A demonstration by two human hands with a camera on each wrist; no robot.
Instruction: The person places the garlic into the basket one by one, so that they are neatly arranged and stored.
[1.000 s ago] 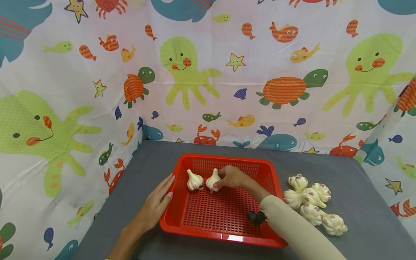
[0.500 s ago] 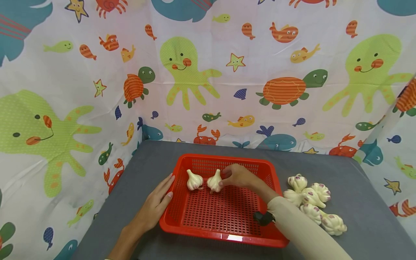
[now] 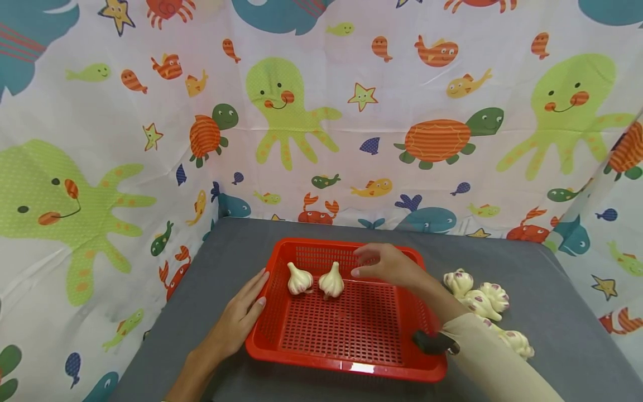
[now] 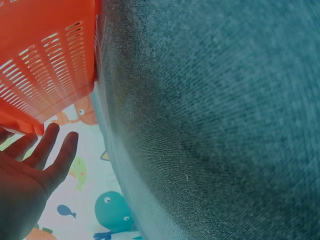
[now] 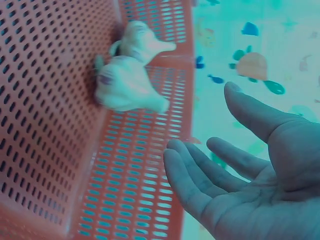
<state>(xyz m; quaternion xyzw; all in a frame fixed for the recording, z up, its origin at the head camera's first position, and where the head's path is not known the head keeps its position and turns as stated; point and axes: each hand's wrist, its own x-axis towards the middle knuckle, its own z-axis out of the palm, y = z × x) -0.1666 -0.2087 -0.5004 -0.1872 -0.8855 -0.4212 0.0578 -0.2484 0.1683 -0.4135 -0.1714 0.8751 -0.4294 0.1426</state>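
Note:
Two garlic bulbs stand side by side in the back left of a red plastic basket [image 3: 346,367], their stems pointing up: a left bulb [image 3: 300,279] and a right bulb [image 3: 331,281]. My right hand [image 3: 389,266] hovers over the basket to the right of them, fingers apart and nothing in its grasp. The right wrist view shows that palm [image 5: 240,205] facing up beside the basket's slotted wall. My left hand [image 3: 236,318] rests against the basket's left rim with fingers extended; in the left wrist view its fingers [image 4: 61,157] reach to the rim's edge.
Several more garlic bulbs [image 3: 479,304] lie in a cluster on the grey table [image 3: 552,335] right of the basket, partly behind my right forearm. A black wrist camera [image 3: 433,341] hangs under that sleeve. A sea-animal curtain [image 3: 372,162] surrounds the table's back and sides.
My right hand has let go of the right garlic bulb and drawn back up and to the right, its fingers spreading. The bulb stays standing in the basket. My left hand has not moved.

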